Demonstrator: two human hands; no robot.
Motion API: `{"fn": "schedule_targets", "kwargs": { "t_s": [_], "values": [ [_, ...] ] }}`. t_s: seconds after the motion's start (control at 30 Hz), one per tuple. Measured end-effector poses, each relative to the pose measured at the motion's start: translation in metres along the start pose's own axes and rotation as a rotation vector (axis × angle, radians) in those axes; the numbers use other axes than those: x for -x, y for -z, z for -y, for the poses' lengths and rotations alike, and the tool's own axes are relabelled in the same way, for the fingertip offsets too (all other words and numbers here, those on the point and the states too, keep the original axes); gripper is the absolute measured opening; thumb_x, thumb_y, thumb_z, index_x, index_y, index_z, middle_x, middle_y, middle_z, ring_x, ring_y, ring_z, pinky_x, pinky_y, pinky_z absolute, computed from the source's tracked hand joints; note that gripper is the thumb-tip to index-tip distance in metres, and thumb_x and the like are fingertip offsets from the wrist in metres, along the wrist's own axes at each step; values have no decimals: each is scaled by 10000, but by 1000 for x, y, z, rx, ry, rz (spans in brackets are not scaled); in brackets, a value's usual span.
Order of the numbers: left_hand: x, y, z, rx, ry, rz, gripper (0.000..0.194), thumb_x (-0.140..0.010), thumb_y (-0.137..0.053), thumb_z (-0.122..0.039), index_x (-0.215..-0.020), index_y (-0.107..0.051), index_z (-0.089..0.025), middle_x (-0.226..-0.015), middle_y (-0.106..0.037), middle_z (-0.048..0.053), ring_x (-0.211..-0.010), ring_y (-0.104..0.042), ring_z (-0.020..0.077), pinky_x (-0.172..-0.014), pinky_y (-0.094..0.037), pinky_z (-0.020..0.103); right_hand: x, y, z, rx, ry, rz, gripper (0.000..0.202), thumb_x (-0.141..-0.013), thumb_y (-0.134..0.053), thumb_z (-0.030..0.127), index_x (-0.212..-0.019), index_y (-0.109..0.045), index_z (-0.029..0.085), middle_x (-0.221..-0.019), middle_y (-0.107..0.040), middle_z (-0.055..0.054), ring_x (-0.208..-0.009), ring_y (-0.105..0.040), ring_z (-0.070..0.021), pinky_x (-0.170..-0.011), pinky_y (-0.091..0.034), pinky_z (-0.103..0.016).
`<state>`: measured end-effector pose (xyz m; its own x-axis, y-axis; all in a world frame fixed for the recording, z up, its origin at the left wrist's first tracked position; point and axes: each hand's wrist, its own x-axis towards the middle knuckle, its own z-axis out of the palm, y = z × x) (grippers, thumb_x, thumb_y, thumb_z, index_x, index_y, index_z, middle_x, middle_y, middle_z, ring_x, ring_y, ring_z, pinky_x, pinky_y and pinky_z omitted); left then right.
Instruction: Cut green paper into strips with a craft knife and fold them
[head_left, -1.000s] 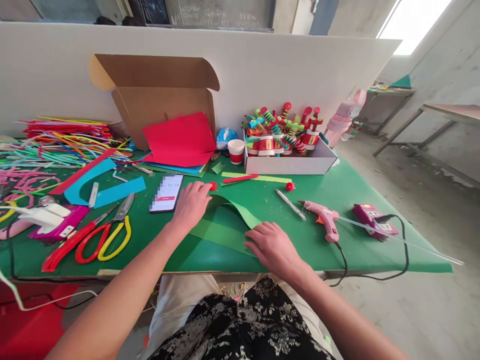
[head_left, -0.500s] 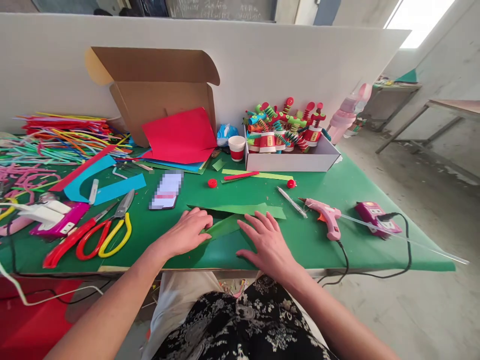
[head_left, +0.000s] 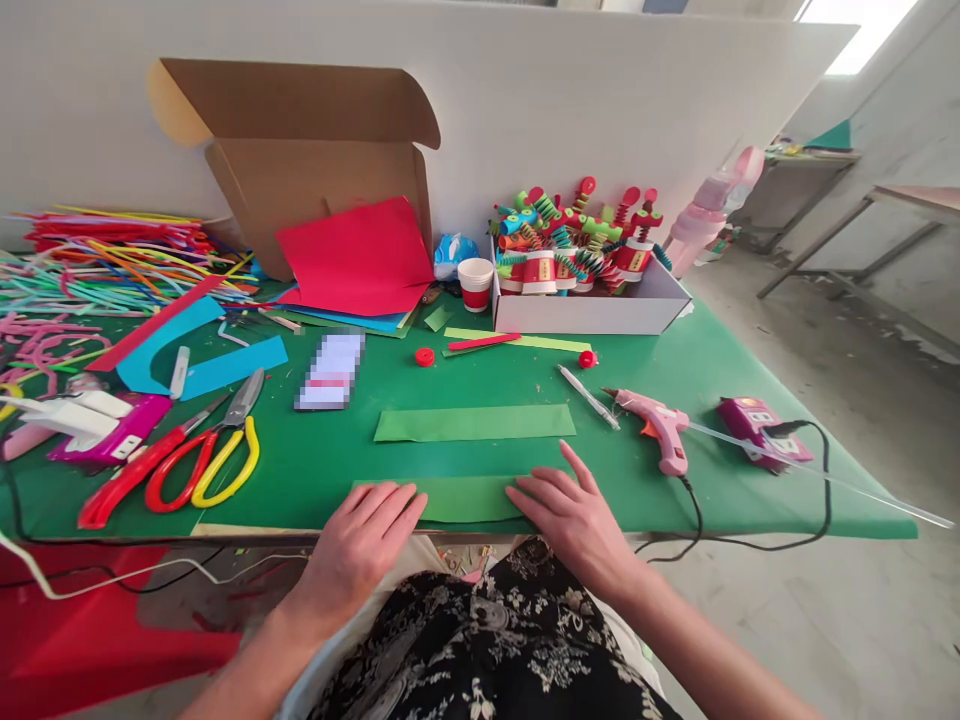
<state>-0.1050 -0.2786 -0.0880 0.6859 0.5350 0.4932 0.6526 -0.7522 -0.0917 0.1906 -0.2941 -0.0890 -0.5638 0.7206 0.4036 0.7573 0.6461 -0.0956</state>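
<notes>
A green paper strip (head_left: 472, 500) lies flat along the table's near edge. My left hand (head_left: 364, 540) rests on its left end with fingers stretched out. On the right end, the fingertips of my right hand (head_left: 574, 510) touch the paper, the fingers apart and one raised. A second green paper strip (head_left: 474, 424) lies flat and roughly parallel, a little farther back, with neither hand on it. Both ends of the near strip are partly covered by my fingers.
Scissors (head_left: 225, 440) and red-handled pliers (head_left: 142, 470) lie left, near a phone (head_left: 330, 370). To the right are a pen (head_left: 589, 397), a pink glue gun (head_left: 660, 425) and a purple power block (head_left: 757, 432) with its cord. Behind stands a white box (head_left: 592, 317) of paper-cup figures.
The two green strips, overlapping and partly lifted before, now lie flat and apart. Both hands have moved toward the near edge with one strip. The camera view has tilted down slightly.
</notes>
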Motion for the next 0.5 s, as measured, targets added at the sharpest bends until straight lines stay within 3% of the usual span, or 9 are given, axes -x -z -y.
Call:
{"fn": "schedule_targets", "kwargs": {
  "t_s": [0.13, 0.3, 0.4, 0.5],
  "values": [
    [20, 4, -3, 118, 141, 30, 286, -964, -435, -72, -1143, -649, -135, -1076, -707, 109, -994, -599, 227, -899, -457, 378, 21, 4, -6, -75, -70, 0, 345, -1012, -408, 169, -1205, -681, 256, -1089, -740, -45, -984, -661, -185, -1156, -366, -515],
    [22, 5, 13, 360, 374, 7, 182, -975, -515, -201, -987, -697, -205, -945, -692, 42, -878, -595, 169, -810, -474, 298, 25, 5, -15, -179, -243, -71, 280, -1006, -468, 270, -1070, -741, 263, -1014, -743, -56, -929, -652, -211, -943, -507, -426],
    [23, 3, 23, 430, 516, 28, 222, -975, -529, -323, -871, -709, -244, -871, -675, 9, -823, -596, 159, -761, -456, 282, 24, 6, -18, -238, -377, -79, 279, -999, -494, 339, -944, -759, 268, -915, -738, -48, -844, -640, -208, -790, -510, -372],
    [23, 1, 26, 466, 623, 77, 302, -961, -522, -425, -790, -692, -245, -825, -664, 0, -790, -596, 161, -746, -444, 283, 21, 8, -20, -258, -473, -68, 340, -994, -494, 413, -816, -738, 257, -815, -715, -36, -761, -618, -199, -758, -470, -364]
  ]
}}
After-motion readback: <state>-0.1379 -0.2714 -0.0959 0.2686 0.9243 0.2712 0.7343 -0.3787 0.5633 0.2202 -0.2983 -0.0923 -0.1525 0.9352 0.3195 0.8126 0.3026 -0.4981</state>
